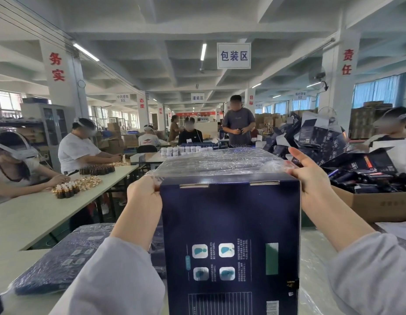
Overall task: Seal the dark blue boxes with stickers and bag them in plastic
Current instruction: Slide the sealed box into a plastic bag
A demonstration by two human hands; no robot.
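Observation:
A tall dark blue box (pixel 230 235) stands upright right in front of me, its printed back face toward the camera. A clear plastic bag (pixel 220 162) lies over its top end. My left hand (pixel 144 196) pinches the bag's edge at the box's upper left corner. At the upper right corner my right hand (pixel 311 176) grips the bag's other edge, index finger stretched upward. Grey sleeves cover both forearms.
Bagged dark blue boxes (pixel 61 260) lie flat at lower left. A cardboard carton (pixel 374 201) of dark packages and a heap of unfolded blue boxes (pixel 315 135) stand at right. People work at a long table (pixel 38 214) with small bottles (pixel 68 189) on the left.

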